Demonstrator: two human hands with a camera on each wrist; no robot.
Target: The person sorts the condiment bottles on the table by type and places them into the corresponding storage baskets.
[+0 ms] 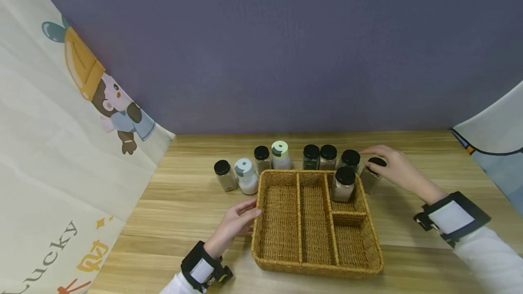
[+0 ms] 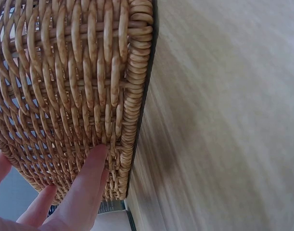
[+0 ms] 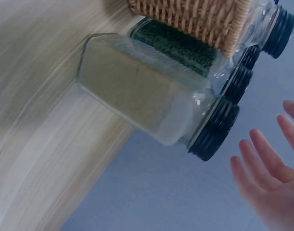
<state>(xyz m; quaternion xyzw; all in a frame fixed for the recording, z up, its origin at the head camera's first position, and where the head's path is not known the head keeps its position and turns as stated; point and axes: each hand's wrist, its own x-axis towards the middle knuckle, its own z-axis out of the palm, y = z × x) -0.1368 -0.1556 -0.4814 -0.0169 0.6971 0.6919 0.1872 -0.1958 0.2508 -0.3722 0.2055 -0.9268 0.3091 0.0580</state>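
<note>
A woven basket (image 1: 282,226) with several compartments lies on the wooden table. My left hand (image 1: 234,221) touches its left side; in the left wrist view, straight fingers (image 2: 84,187) rest against the outer wicker wall (image 2: 65,86). A glass jar (image 1: 343,189) with a black lid stands in the back right compartment. My right hand (image 1: 390,164) is beside another black-lidded jar (image 1: 371,179), outside the basket's right side. The right wrist view shows that jar holding pale brown powder (image 3: 132,91), with the loosely spread fingers (image 3: 262,154) apart from its lid.
Behind the basket stand several black-lidded jars (image 1: 311,158), one with dark green contents (image 3: 175,45). Two white-lidded shakers (image 1: 247,178) and two more black-lidded jars (image 1: 226,177) are at the back left. A blue-grey partition (image 1: 286,58) rises behind the table.
</note>
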